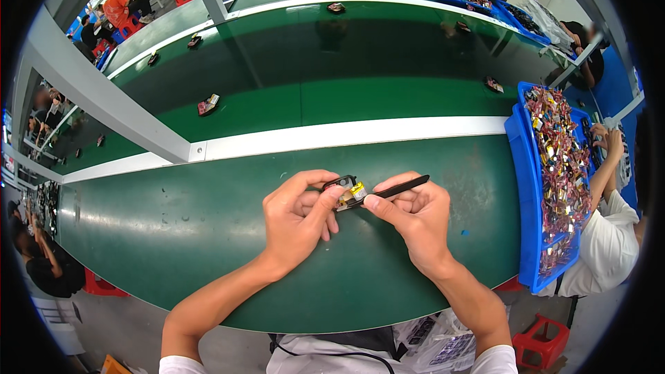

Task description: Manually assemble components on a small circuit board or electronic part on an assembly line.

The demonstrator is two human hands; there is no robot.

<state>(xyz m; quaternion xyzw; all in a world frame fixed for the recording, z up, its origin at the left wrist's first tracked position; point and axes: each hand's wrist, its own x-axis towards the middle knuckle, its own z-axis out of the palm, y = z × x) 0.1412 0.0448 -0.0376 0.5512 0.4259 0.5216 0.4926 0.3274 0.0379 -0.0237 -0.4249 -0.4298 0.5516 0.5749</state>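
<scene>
Above the middle of the green table (208,208), my left hand (291,221) pinches a small black-framed electronic device (335,183) between thumb and fingers. A yellow-wrapped part (358,190) shows at the device's right side. In my right hand (419,221) is a slim black pen-like tool (413,185), its far end sticking out up and to the right. The tool's working end lies close by the device; my fingers partly hide it, so I cannot tell whether they touch.
A blue bin (524,194) heaped with small wired parts (551,159) stands at the table's right end, beside a person in a white shirt (609,235). Beyond a white rail (346,135), a green conveyor (360,104) carries scattered small devices (208,104). A grey post (118,90) rises at left.
</scene>
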